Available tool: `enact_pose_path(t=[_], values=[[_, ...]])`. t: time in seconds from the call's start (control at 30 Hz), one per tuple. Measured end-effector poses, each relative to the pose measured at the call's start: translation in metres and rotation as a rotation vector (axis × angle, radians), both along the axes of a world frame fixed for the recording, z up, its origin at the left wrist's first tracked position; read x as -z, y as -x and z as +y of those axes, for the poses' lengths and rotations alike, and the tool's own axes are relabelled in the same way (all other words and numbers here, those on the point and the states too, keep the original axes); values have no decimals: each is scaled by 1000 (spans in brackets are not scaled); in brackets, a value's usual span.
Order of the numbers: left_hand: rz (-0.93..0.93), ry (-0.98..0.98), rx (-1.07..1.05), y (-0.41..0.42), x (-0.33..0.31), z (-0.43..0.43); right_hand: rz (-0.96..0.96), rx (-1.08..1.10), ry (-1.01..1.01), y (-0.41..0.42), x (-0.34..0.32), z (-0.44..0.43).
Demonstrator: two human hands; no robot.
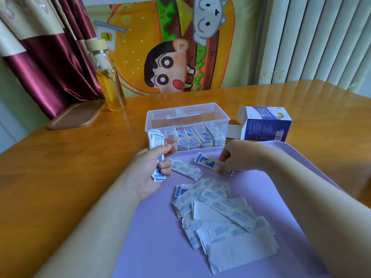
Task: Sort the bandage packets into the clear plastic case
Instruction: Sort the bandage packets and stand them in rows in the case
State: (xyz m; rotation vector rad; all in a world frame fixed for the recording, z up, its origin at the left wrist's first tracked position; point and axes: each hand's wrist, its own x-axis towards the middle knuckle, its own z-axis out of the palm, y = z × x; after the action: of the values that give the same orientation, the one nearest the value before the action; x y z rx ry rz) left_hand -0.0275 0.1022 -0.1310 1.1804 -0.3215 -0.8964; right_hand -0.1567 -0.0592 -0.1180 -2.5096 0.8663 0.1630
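The wooden surface [60,157] carries a lilac tray [160,247], its near edge cut off from view. At the tray's far edge stands the clear plastic case [187,117], open, with bandage packets [192,137] ranked inside. In front of the case a loose pile [220,213] lies on the tray, its print too blurred to read. By the case's near-left corner the left hand [152,169] has its grip curled round a small stack [157,140]. Before the case the right hand [234,157] pinches one packet [206,162], whose end is hidden by fingers.
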Motion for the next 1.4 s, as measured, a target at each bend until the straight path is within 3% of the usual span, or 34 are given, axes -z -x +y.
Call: enact_pose_path(t=[0.13, 0.2, 0.3, 0.4, 0.5, 0.67, 0.73, 0.83, 0.97, 1.13, 1.23, 1.4], values=[[78, -3, 14, 0, 1, 0, 8, -4, 24, 2, 0, 1], [75, 6, 25, 1, -1, 1, -98, 32, -22, 6, -1, -2], [20, -4, 56, 3, -2, 2, -374, 59, -274, 6, -7, 1], [-39, -11, 118, 9, -3, 2, -493, -80, -437, -2, -9, 23], [-30, -9, 70, 11, -4, 0, -515, -119, -426, -12, -5, 42], [98, 77, -225, -4, -6, -1, -728, 57, -333, -11, -7, 33], [169, 88, -201, -7, -6, 1, -796, 38, -289, -10, -9, 32], [213, 9, 63, -2, -6, 2, -696, -116, -219, -8, -11, 36], [85, -41, 378, 6, -1, 5, -555, -213, -225, -8, -10, 43], [-8, -55, 360, 15, -5, 6, -668, -108, -302, -11, -5, 45], [33, -35, 327, 18, -6, 3, -714, -77, -203, -15, -2, 44], [165, -24, 246, 11, -5, 1, -637, -343, -89, -11, 1, 50]])
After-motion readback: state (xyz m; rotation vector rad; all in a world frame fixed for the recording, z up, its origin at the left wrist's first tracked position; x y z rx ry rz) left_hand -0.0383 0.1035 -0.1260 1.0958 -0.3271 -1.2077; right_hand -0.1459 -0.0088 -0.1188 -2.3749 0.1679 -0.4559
